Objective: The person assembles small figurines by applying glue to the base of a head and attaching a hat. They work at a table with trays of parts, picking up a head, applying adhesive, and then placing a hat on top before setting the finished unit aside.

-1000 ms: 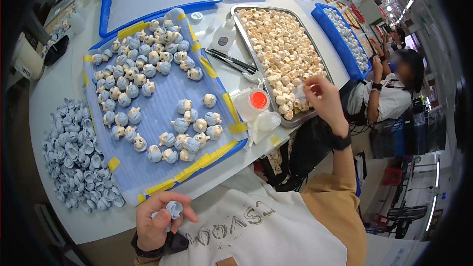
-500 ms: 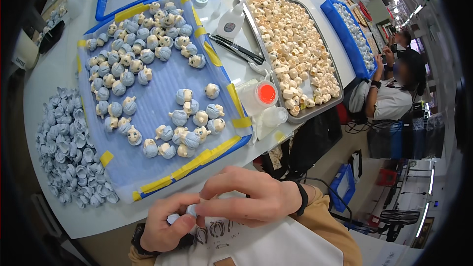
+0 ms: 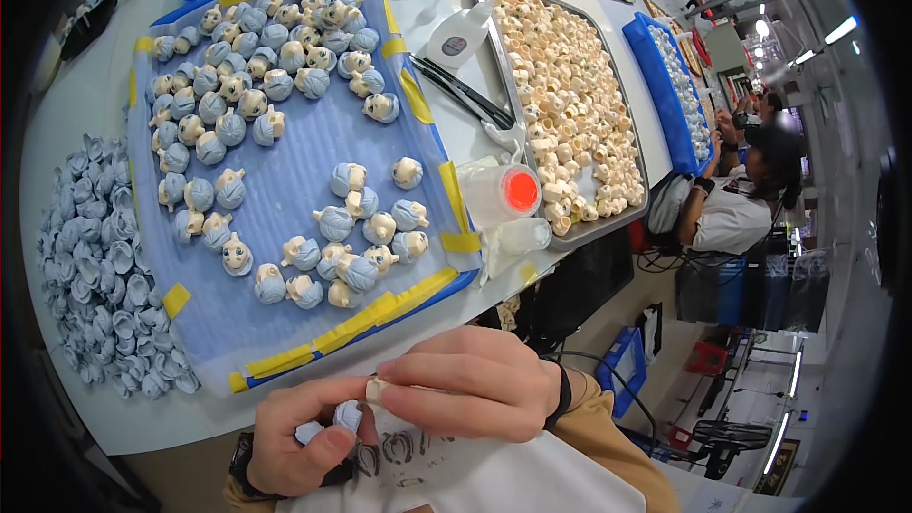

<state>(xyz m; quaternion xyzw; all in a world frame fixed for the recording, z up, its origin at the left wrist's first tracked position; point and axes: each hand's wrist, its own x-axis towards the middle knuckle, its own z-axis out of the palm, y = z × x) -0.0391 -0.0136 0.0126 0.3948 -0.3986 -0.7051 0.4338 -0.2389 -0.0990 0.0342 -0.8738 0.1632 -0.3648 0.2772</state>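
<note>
Near my body, low in the head view, my left hand (image 3: 290,442) is closed around light-blue doll hair pieces, with one blue hair piece (image 3: 348,415) showing at the fingertips and another blue hair piece (image 3: 308,431) deeper in the grip. Beside it, my right hand (image 3: 475,382) pinches a small cream doll head piece (image 3: 375,390) between thumb and fingers. The fingertips of both hands nearly meet. Beyond them stands a blue tray lined with translucent sheeting (image 3: 285,199) and edged with yellow tape. Several doll heads with blue hair (image 3: 357,274) lie on it.
Loose blue hair shells (image 3: 114,275) are heaped at the left. A metal tray (image 3: 508,66) of cream head pieces (image 3: 570,104) sits right, near a white squeeze bottle (image 3: 461,35), black tweezers (image 3: 465,93) and a red-centred tub (image 3: 518,190). A co-worker (image 3: 731,214) sits farther right.
My hands have drawn slightly apart. The cream head piece now shows in my right fingers, and the blue hair piece is clearer in my left. The whole view has shifted a little.
</note>
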